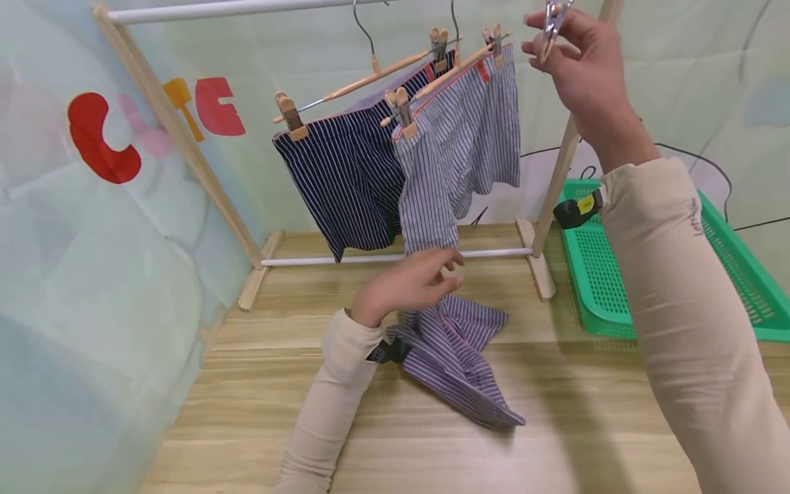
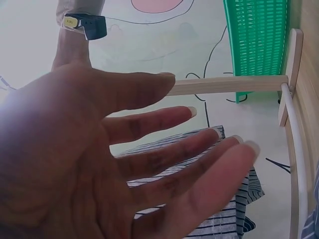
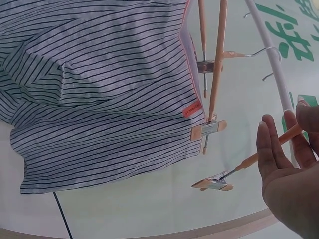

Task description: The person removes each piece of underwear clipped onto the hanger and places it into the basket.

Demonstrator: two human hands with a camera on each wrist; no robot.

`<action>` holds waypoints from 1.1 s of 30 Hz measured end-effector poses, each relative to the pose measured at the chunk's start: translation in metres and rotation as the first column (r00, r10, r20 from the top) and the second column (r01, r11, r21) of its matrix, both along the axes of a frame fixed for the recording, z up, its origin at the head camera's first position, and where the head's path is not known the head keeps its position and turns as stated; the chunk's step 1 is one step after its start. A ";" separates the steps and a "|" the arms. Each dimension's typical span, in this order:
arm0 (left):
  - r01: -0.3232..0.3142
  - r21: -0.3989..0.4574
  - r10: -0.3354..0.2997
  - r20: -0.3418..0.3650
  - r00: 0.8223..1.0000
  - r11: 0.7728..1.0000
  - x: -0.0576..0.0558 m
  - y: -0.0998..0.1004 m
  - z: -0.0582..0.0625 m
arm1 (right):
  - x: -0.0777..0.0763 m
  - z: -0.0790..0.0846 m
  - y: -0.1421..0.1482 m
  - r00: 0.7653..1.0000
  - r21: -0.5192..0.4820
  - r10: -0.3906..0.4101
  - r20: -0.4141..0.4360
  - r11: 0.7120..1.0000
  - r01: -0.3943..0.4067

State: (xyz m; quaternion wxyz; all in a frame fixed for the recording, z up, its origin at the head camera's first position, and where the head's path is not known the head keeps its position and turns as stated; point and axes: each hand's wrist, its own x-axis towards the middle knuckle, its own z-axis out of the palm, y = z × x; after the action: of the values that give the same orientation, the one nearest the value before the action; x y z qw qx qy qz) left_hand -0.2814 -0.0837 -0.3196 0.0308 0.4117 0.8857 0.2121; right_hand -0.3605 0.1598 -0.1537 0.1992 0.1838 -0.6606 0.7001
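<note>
My right hand is raised at the upper right of the head view, holding a clip hanger. The right wrist view shows its wooden bar between thumb and fingers, with a metal clip at the end and no garment on it. My left hand hovers with relaxed, spread fingers; the left wrist view shows nothing in it. Beneath it, crumpled purple-grey striped cloth lies on the table. Light striped shorts and navy striped shorts hang from two other clip hangers.
A white rail on a wooden-legged stand carries the two loaded hangers. To the right of the stand lies a green plastic basket. The wooden table extends toward me, and a patterned backdrop stands behind.
</note>
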 end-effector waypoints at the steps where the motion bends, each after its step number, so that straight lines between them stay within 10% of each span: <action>1: -0.001 -0.003 0.001 0.001 1.000 1.000 0.001 0.000 0.000 | 0.000 0.000 0.000 1.000 -0.005 0.003 0.002 1.000 -0.003; 33: -0.014 -0.011 0.014 0.072 0.997 1.000 0.009 -0.001 0.006 | -0.015 -0.015 0.004 0.997 -0.034 0.032 0.074 0.999 -0.030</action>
State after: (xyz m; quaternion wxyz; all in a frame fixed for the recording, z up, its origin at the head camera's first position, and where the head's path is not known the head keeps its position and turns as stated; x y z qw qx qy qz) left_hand -0.2724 -0.0852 -0.3141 0.0634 0.3974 0.8881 0.2221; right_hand -0.3758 0.1642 -0.1690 0.1666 0.1645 -0.6530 0.7202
